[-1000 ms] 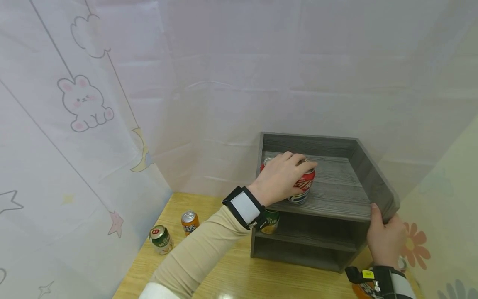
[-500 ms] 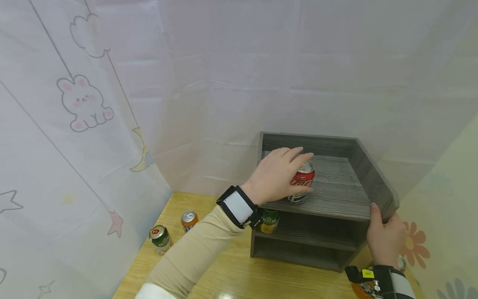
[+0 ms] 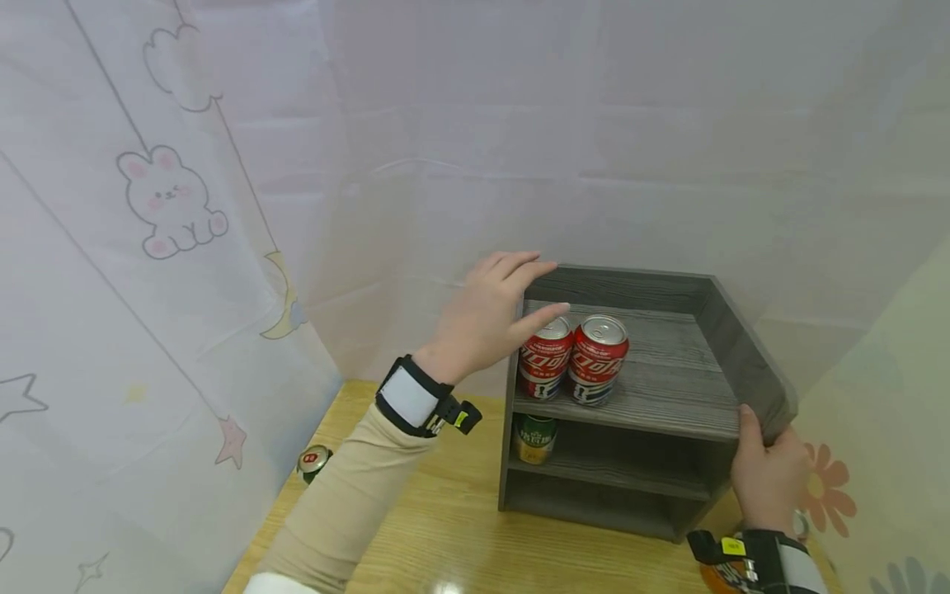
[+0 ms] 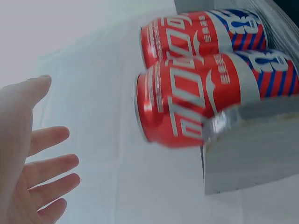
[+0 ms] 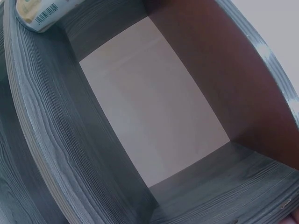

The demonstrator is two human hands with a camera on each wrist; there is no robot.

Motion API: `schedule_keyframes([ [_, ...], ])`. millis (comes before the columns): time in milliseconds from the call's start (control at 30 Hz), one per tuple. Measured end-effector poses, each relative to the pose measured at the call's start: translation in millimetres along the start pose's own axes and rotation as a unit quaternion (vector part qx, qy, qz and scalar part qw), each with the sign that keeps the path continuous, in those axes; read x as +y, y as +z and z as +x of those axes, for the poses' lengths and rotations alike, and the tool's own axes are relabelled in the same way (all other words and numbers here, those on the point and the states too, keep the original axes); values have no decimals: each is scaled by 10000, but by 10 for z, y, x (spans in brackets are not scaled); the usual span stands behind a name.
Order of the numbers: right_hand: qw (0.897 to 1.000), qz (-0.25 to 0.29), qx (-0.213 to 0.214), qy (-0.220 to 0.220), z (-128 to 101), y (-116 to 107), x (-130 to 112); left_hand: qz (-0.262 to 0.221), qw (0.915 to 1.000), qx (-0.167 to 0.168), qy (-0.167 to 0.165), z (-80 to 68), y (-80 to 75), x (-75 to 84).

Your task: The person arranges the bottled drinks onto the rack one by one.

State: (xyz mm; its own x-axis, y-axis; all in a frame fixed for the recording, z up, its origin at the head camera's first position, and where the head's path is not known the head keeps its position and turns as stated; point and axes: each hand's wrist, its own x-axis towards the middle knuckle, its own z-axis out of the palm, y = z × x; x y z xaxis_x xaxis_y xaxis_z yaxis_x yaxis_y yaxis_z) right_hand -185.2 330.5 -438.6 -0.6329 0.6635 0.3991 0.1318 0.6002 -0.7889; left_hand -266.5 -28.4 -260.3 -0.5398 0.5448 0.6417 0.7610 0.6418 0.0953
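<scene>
Two red cola cans stand upright on the top shelf of a grey wooden shelf unit [image 3: 712,330], touching side by side: the left red can [image 3: 544,357] sits at the shelf's left front corner, just ahead of the left hand's fingers [image 3: 538,318], and the right red can [image 3: 598,359] stands one place further from them. The left hand [image 3: 486,318] hovers beside the unit's left wall with its fingers straight and spread, holding nothing. The right hand [image 3: 768,470] grips the unit's front right corner, thumb on the top edge and, as far as the view shows, the other fingers wrapped under it.

The cans look like thin aluminium: stiff enough if full, smooth and somewhat slippery, easily dented by a hard squeeze, and heavy or light depending on fill, which cannot be told here. The best hold is round the middle of the body, fingers on one side, thumb opposite.

Below the fingers, a green can [image 3: 534,437] stands on the middle shelf, and another green can [image 3: 313,460] stands on the wooden worktop [image 3: 445,536].
</scene>
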Motion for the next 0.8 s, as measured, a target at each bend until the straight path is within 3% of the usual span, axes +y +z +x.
schedule_keyframes([
  [100,10000,44,-10,6,2,-17,13,-237,9994,257,-67,-70,-39,-104],
  [233,9999,72,-8,76,3,-30,22,-504,9976,330,-346,-184,-85,-249],
  [567,9998,-61,-48,210,4,-37,7,-279,9931,-55,-1134,-557,-124,-685],
  [800,9998,-41,-2,206,-2,-57,0,-429,9823,-316,-1794,-818,-80,-986],
])
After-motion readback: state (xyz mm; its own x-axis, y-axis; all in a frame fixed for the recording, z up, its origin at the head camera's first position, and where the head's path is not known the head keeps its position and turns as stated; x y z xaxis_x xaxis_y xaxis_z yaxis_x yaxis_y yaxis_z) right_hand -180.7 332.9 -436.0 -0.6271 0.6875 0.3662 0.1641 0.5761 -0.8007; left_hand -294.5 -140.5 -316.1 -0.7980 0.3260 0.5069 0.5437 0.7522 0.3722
